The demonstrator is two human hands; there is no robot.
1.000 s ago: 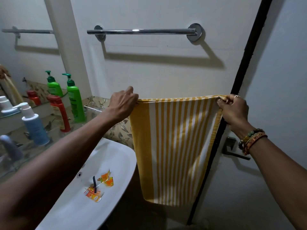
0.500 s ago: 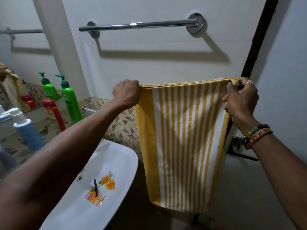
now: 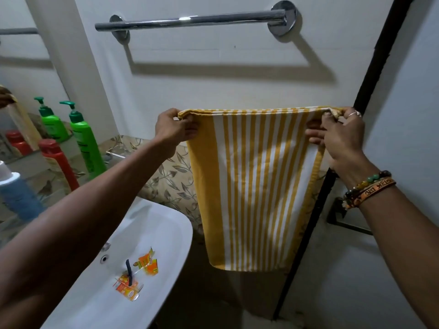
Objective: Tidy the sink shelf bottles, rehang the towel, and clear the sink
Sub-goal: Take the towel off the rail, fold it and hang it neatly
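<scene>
A yellow and white striped towel (image 3: 255,186) hangs stretched between my hands, folded double. My left hand (image 3: 172,129) pinches its top left corner and my right hand (image 3: 339,134) grips its top right corner. The chrome towel bar (image 3: 190,20) is on the wall well above the towel's top edge, bare. The white sink (image 3: 142,233) lies at lower left, with orange sachet wrappers (image 3: 146,263) and a thin dark stick (image 3: 129,271) in its basin. On the sink shelf stand a green pump bottle (image 3: 84,141), a red bottle (image 3: 59,162) and a blue bottle (image 3: 19,198).
A mirror (image 3: 26,86) on the left reflects the bottles and bar. A black door frame (image 3: 332,167) runs down the right, with a door handle (image 3: 342,217) beneath my right wrist. Leaf-patterned tiles (image 3: 171,181) back the sink.
Both hands have lifted the towel closer to the bar and regripped its top corners, fingers now curled under the folded edge. The view has tilted up.
</scene>
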